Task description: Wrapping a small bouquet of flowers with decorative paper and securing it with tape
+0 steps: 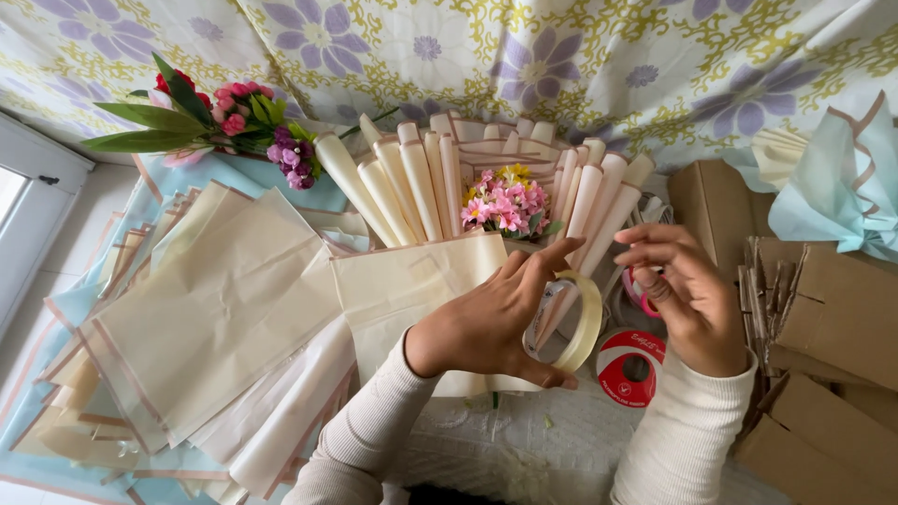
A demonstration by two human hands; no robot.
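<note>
My left hand [486, 323] pinches a clear tape roll [566, 323], thumb under its lower rim and fingers over the top, holding it upright just in front of the bouquet [505, 206]. My right hand [687, 295] hovers just right of the roll, fingers curled and half spread, fingertips near the roll's edge; I cannot tell whether they touch the tape.

The bouquet, pink and yellow flowers ringed by cream paper rolls [402, 187], lies straight beyond the roll. A cream sheet [412, 281] wraps its near side, its edge passing under my left hand. A red ribbon spool [629, 367] sits below and right of the bouquet, just under my right wrist. Left of the bouquet, a fanned stack of cream sheets [206, 318] overlaps widely, corners jutting toward me. Far left of it lies a loose spray of red and purple flowers [224, 117]. Right of the bouquet stand brown cardboard pieces [832, 309], close by my right forearm, leaving little room there. A pale blue wrap [847, 187] lies beyond them. The only open patch is the white cloth [524, 440] between my forearms.
</note>
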